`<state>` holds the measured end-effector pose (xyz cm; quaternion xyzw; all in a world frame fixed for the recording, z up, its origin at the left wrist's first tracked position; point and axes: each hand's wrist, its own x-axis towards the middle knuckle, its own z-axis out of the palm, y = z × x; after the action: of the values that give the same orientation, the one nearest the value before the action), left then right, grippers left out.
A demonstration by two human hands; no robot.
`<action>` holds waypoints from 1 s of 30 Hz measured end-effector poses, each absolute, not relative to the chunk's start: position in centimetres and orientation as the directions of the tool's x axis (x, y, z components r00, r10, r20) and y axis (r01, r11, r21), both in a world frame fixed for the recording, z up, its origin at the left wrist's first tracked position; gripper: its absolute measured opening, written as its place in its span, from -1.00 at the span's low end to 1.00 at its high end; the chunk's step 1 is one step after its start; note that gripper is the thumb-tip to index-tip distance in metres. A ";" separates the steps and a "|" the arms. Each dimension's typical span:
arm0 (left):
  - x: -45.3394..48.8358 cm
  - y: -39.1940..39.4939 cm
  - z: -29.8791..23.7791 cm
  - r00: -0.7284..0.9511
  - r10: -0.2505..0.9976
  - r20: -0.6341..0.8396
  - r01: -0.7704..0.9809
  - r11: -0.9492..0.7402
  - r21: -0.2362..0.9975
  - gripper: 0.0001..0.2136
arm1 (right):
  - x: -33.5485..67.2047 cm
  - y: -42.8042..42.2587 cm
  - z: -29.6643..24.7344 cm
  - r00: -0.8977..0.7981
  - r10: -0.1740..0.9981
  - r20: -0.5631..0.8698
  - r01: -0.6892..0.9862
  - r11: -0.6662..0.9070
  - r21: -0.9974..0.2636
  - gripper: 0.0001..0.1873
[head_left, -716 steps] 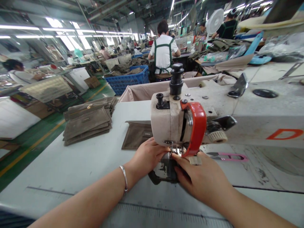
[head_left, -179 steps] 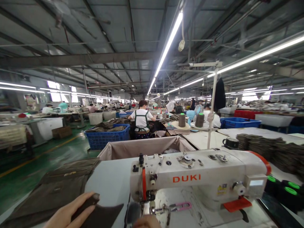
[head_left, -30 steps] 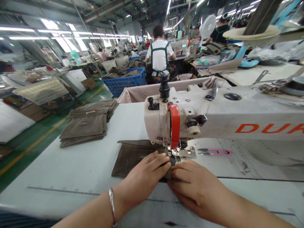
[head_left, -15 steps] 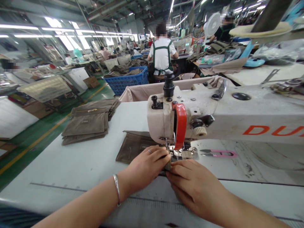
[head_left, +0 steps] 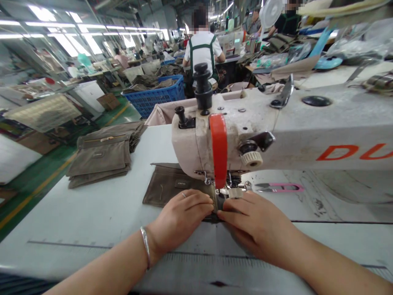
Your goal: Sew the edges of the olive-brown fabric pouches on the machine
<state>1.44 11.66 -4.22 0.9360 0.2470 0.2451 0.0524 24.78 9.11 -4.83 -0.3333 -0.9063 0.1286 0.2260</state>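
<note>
A brown fabric piece (head_left: 167, 188) lies flat under the head of a beige sewing machine (head_left: 276, 127) with a red guard. My left hand (head_left: 181, 217) rests on the piece's near right edge, fingers pressed together against it just left of the presser foot (head_left: 229, 190). My right hand (head_left: 254, 223) meets it from the right, fingertips pinching the same dark edge in front of the foot. The part of the fabric under both hands is hidden.
A stack of brown fabric pieces (head_left: 102, 151) lies at the table's left. Pink thread snips (head_left: 279, 187) lie right of the needle. Behind the table are a cloth bin (head_left: 166, 112), a blue crate (head_left: 153, 96) and a seated person in a green apron (head_left: 202, 49).
My view has shifted slightly, so the machine head sits more to the left. Both hands stay together on the fabric edge at the presser foot, a little closer to it.
</note>
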 end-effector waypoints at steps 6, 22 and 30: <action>2.0 11.6 -4.0 0.738 0.530 0.417 0.454 -0.848 0.274 -0.83 | 24.4 9.2 -4.6 -0.691 0.672 0.266 0.565 0.731 -0.382 -0.82; 2.3 11.8 -3.8 0.790 0.483 0.378 0.399 -0.873 0.281 -0.82 | 24.7 8.8 -4.7 -0.697 0.644 0.314 0.529 0.758 -0.381 -0.63; 1.9 11.8 -4.4 0.766 0.497 0.409 0.403 -0.866 0.296 -0.84 | 24.6 8.6 -4.6 -0.661 0.685 0.306 0.542 0.718 -0.436 -0.58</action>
<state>1.85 11.80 -4.36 0.9347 0.2407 0.2433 0.0957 24.60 8.58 -4.60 -0.3417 -0.8980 0.1555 0.2293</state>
